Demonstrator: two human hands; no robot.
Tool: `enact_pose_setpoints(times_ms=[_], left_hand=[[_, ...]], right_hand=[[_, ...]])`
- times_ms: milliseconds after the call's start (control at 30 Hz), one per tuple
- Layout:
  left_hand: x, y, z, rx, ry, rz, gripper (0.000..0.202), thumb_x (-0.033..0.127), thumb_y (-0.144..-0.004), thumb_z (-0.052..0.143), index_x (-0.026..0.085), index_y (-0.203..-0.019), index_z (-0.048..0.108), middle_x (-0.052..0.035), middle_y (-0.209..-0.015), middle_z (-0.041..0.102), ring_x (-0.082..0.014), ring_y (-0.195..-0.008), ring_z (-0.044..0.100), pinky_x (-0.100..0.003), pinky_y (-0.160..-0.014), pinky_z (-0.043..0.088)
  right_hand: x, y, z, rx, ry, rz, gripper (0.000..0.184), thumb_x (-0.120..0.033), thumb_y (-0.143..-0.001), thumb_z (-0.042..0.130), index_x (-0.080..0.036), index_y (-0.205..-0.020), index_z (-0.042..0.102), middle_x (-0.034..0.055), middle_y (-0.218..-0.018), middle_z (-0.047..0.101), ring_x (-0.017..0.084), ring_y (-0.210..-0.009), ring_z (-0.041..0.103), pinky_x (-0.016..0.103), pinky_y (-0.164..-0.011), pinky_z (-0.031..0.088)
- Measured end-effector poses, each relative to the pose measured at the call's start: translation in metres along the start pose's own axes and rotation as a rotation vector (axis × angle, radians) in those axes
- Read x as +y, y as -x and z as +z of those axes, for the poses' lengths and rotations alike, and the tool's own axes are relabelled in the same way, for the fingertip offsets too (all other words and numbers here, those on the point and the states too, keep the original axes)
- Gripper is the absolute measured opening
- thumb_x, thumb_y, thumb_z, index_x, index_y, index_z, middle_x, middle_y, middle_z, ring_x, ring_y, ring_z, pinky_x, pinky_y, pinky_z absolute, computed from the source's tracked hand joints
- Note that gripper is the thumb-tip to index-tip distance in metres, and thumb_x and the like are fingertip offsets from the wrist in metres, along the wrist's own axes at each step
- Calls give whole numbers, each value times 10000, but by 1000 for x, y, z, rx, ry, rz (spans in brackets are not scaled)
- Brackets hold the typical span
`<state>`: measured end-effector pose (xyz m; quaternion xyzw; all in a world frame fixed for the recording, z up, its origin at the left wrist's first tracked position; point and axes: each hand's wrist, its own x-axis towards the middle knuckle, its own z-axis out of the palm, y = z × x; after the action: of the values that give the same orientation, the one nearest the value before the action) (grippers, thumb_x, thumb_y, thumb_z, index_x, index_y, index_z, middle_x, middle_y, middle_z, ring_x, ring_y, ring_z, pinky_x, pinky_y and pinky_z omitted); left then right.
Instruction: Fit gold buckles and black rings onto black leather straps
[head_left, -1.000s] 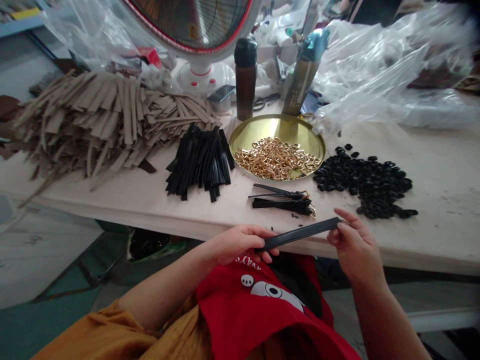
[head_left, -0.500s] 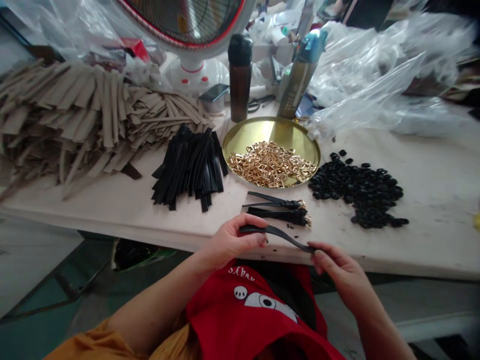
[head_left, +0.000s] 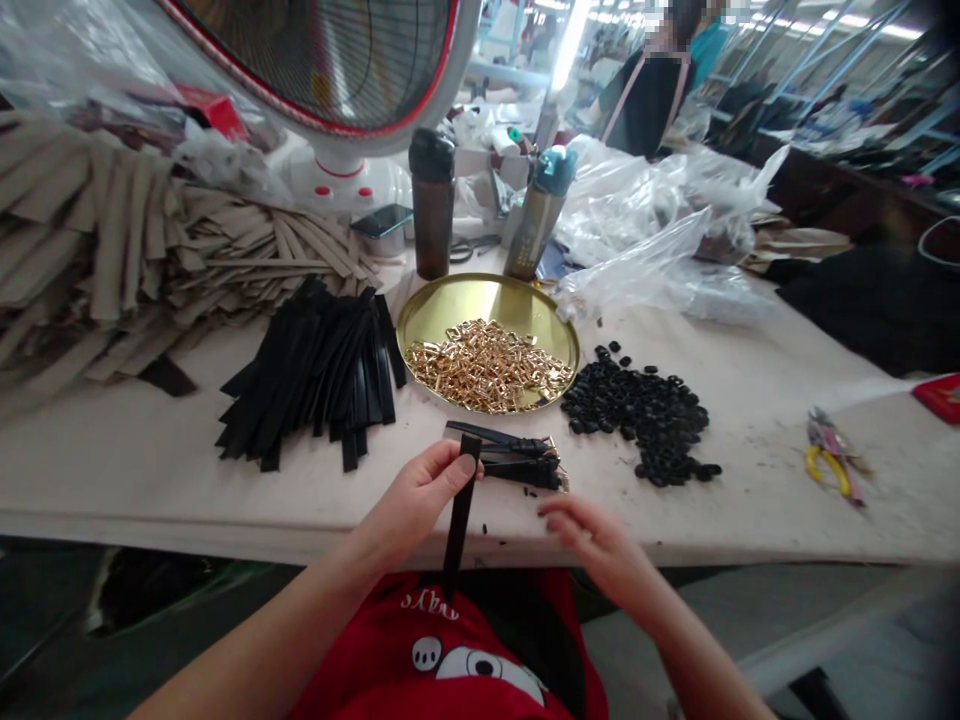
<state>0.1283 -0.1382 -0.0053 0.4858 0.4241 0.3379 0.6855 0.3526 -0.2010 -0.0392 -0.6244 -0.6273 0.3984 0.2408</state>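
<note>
My left hand [head_left: 435, 485] pinches a black strap [head_left: 459, 530] near its upper end. The strap hangs down over the table edge in front of the red apron. To the right, my right hand [head_left: 589, 535] is off the strap with its fingers apart, nothing seen in them. Just beyond both hands lies a small bundle of black straps with gold buckles [head_left: 525, 465]. Behind it stands a round gold tray [head_left: 517, 295] heaped with gold buckles [head_left: 491, 365]. A pile of loose black strips [head_left: 315, 370] lies to the left, and small black loops [head_left: 641, 415] are heaped to the right.
A stack of beige strips [head_left: 112, 220] covers the left side. Behind the tray stand a fan [head_left: 330, 70], a dark bottle [head_left: 433, 205] and a blue-capped bottle [head_left: 536, 215]. Yellow-and-pink pliers [head_left: 832, 460] lie at right. A person [head_left: 649, 90] is in the background.
My right hand has let go of the strap's other end and moved away from it. The strap now hangs from my left hand. The view has shifted up and to the right.
</note>
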Motion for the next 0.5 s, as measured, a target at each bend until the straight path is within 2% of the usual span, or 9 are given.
enact_pose_setpoints(times_ms=[67, 100, 133, 200, 300, 367, 400, 500], left_hand=[[2, 0, 8, -41, 4, -50, 250, 390, -848, 424, 156, -805, 498, 15, -679, 571, -91, -608, 535, -216, -604, 427], [2, 0, 13, -74, -6, -84, 253, 399, -855, 396, 163, -804, 472, 31, -609, 547, -84, -517, 507, -204, -526, 407], [1, 0, 18, -101, -28, -111, 243, 395, -858, 381, 169, -805, 454, 49, -548, 512, -74, -438, 460, -189, -458, 368], [-1, 1, 27, -135, -97, -139, 189, 342, -851, 385, 171, -801, 448, 72, -500, 460, -57, -371, 379, -170, -397, 302], [-5, 4, 33, -170, -163, -141, 104, 233, -818, 402, 162, -762, 453, 64, -552, 472, -48, -415, 400, -160, -432, 330], [-6, 7, 34, -192, -164, -150, 95, 213, -811, 400, 155, -757, 454, 49, -596, 506, -48, -443, 434, -162, -460, 355], [-5, 9, 35, -202, -154, -158, 99, 217, -815, 398, 152, -770, 456, 38, -621, 529, -48, -451, 451, -164, -468, 363], [-1, 13, 43, -257, -72, -189, 116, 234, -831, 397, 141, -851, 464, 3, -696, 589, -51, -474, 505, -169, -494, 386]], right_hand=[[24, -29, -35, 397, 187, -10, 255, -344, -847, 422, -200, -903, 624, 51, -787, 611, 205, -772, 554, 334, -721, 425], [35, -43, -51, 521, 323, -24, 246, -337, -833, 440, -192, -911, 623, 65, -819, 600, 215, -784, 545, 348, -723, 422], [45, -55, -63, 559, 455, -39, 239, -330, -812, 469, -178, -917, 620, 82, -858, 589, 228, -809, 539, 361, -733, 417], [58, -73, -78, 550, 623, -43, 210, -301, -785, 496, -166, -887, 619, 96, -859, 571, 227, -762, 535, 364, -698, 417], [63, -78, -80, 521, 664, -56, 141, -259, -755, 518, -170, -801, 617, 90, -803, 569, 216, -699, 530, 365, -674, 411], [57, -69, -73, 537, 538, -33, 124, -259, -733, 540, -174, -792, 608, 75, -775, 582, 213, -693, 537, 373, -682, 414], [53, -62, -67, 535, 403, -4, 140, -269, -725, 552, -176, -816, 603, 64, -764, 590, 208, -687, 543, 373, -682, 421], [31, -37, -42, 421, -215, 88, 254, -328, -735, 566, -192, -949, 577, 31, -760, 615, 169, -646, 557, 350, -661, 450]])
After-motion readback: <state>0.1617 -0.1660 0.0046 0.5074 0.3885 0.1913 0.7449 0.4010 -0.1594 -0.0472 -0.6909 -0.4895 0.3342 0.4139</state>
